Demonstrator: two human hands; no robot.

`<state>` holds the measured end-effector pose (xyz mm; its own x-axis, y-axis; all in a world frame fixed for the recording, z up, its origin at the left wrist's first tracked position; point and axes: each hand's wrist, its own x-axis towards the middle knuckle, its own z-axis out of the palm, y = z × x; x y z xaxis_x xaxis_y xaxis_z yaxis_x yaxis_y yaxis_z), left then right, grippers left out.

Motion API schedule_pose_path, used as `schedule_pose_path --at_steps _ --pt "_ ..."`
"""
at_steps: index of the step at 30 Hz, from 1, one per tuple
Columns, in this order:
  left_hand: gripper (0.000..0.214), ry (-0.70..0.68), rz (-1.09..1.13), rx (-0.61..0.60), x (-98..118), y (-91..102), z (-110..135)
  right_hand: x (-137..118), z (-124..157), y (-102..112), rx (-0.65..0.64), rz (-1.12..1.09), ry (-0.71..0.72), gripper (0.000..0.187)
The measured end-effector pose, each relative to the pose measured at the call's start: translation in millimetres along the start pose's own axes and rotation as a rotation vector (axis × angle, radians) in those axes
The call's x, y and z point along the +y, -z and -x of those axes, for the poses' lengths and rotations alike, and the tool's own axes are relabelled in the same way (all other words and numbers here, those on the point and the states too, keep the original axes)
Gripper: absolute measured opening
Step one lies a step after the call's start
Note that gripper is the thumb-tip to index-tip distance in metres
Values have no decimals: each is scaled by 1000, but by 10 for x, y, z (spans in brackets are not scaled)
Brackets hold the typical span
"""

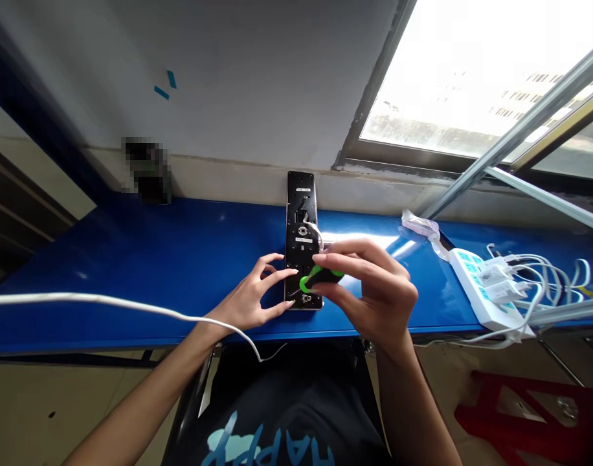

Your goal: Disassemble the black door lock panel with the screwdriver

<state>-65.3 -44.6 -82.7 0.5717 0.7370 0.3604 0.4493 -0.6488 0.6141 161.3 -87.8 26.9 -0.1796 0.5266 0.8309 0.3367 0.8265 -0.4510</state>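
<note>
A long black panel (302, 249), perhaps the back of a door lock, lies on the blue table with its length pointing away from me. Screws, small white labels and a white wire bundle show on its face. My right hand (374, 285) is closed around the green-and-black handle of a screwdriver (325, 276), tilted over the panel's near end. The screwdriver's thin shaft points down and left, towards my left thumb. My left hand (252, 294) has its fingers spread, with fingertips on the panel's left edge and lower face.
A white power strip (491, 294) with plugged-in chargers and tangled cables sits at the right. Beside it lies crumpled clear plastic (420, 225). A white cable (131, 306) crosses over my left forearm. A pixelated dark object (151, 171) stands by the wall. A red stool (529, 414) is below.
</note>
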Motion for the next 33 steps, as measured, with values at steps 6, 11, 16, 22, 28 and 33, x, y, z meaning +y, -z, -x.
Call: schedule_pose_path --at_steps 6,11,16,22,28,33 --pt "56 -4 3 1 0 0 -5 -2 2 -1 -136 -44 -69 55" --pt "55 -3 0 8 -5 -6 -2 -2 3 -36 -7 -4 -6 50" --pt "55 3 17 -1 -6 -4 -1 12 -10 -27 -69 48 -65 46" --pt "53 5 13 -7 6 -2 -2 23 -17 18 -12 25 19 49" --pt "52 13 45 -17 -12 -8 0 4 -27 3 -164 -44 -34 55" --pt "53 6 63 -16 -18 -16 10 -2 -44 -45 -30 -21 14 45"
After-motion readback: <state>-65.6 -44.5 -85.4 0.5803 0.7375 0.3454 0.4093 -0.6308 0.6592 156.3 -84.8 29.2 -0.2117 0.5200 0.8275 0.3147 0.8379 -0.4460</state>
